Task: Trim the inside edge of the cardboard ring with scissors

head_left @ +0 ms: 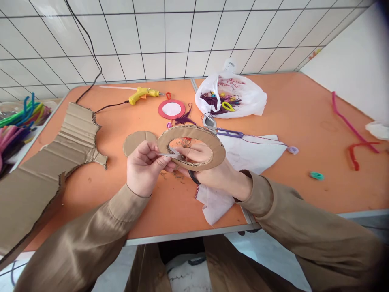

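Observation:
Over the table, a flat cardboard ring [215,151] is tilted between my hands. My left hand [146,165] is closed, its thumb and fingers pinching at the ring's left edge. My right hand [217,176] reaches under the ring and is closed around what look like black-handled scissors [193,177]. Their pale blades show inside the ring's hole at its left inner edge, close to my left fingertips. The ring covers part of my right fingers. Behind my left hand lies a round cardboard disc [138,140].
A large torn cardboard sheet [36,174] spans the left side. Further back are a yellow glue gun [141,95], a red-rimmed disc [171,109], a purple tassel [185,118] and a white bag [247,95]. White cloth [255,152] and purple-handled scissors [229,133] lie right; pipe cleaners [349,119] lie farther right.

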